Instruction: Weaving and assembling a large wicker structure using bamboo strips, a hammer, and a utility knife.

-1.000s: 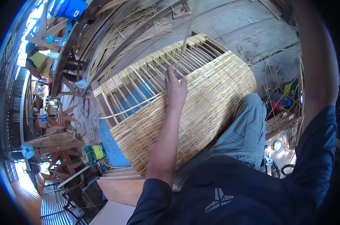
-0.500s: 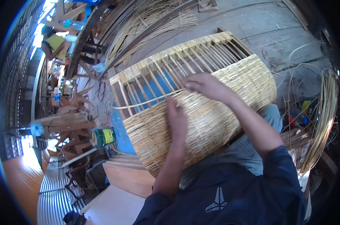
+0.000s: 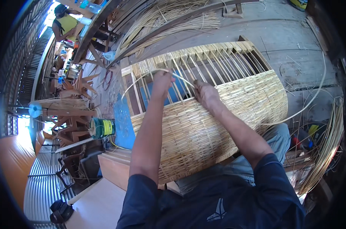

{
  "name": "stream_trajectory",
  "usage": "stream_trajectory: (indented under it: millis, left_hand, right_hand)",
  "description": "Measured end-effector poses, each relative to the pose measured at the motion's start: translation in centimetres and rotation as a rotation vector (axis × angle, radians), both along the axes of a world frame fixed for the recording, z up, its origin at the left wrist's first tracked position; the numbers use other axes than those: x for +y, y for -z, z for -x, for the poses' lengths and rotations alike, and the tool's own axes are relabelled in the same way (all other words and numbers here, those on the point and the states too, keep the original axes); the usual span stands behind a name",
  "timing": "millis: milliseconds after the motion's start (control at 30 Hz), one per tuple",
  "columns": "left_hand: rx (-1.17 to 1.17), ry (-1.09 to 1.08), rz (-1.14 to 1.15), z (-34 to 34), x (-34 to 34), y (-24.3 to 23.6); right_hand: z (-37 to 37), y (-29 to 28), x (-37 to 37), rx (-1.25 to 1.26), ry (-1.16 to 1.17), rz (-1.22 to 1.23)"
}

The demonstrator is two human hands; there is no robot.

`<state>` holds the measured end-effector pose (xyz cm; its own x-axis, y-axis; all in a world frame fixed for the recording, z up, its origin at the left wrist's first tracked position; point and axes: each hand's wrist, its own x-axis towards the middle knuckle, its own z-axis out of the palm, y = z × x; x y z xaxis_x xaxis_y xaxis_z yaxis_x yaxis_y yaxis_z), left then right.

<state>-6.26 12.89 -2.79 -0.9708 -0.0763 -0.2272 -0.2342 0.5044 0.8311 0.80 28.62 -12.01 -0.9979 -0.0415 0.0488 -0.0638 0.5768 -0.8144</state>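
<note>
A curved frame, half woven with pale rattan, lies across my lap; its finished woven panel (image 3: 222, 126) bulges toward me. Bare upright stakes run from the weave to the wrapped far rail (image 3: 203, 51). Above the stakes, my left hand (image 3: 163, 82) is closed on a thin rattan strand (image 3: 183, 80), whose free end curves off to the left. My right hand (image 3: 208, 95) pinches the same strand at the weave's upper edge, between stakes. Its fingertips are partly hidden there. A long loose strand (image 3: 318, 88) loops over the floor on the right.
On the right leans a bundle of rattan strips (image 3: 327, 149). More strips (image 3: 192, 24) lie beyond the frame, by a long wooden bar. A green spool (image 3: 103, 128) stands left, near a blue sheet (image 3: 123, 129). Far left, another person (image 3: 68, 26) is among benches.
My left hand has risen from the weave to above the stakes, lifting the strand into an arch. My right hand has come down to the weave's edge. The view has shifted somewhat.
</note>
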Motion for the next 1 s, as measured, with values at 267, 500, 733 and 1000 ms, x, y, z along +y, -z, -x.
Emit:
stream_trajectory:
  millis: [267, 500, 733, 1000]
  left_hand:
    - [0.570, 0.844, 0.547, 5.4, 10.8, -10.3]
    - [0.311, 0.224, -0.314, 10.3, 6.9, -21.2]
    - [0.292, -0.017, -0.696, 12.4, -9.9, -31.5]
    - [0.353, -0.331, -1.130, 7.5, -23.9, -36.6]
  right_hand:
    - [1.2, 0.1, 0.2, -0.155, 0.093, 0.048]
    - [1.1, -0.8, 1.5, -0.178, -0.052, 0.204]
    - [1.1, -14.8, 3.6, -0.042, -0.559, 0.432]
    - [4.4, -23.3, 16.5, 0.271, -0.588, 1.315]
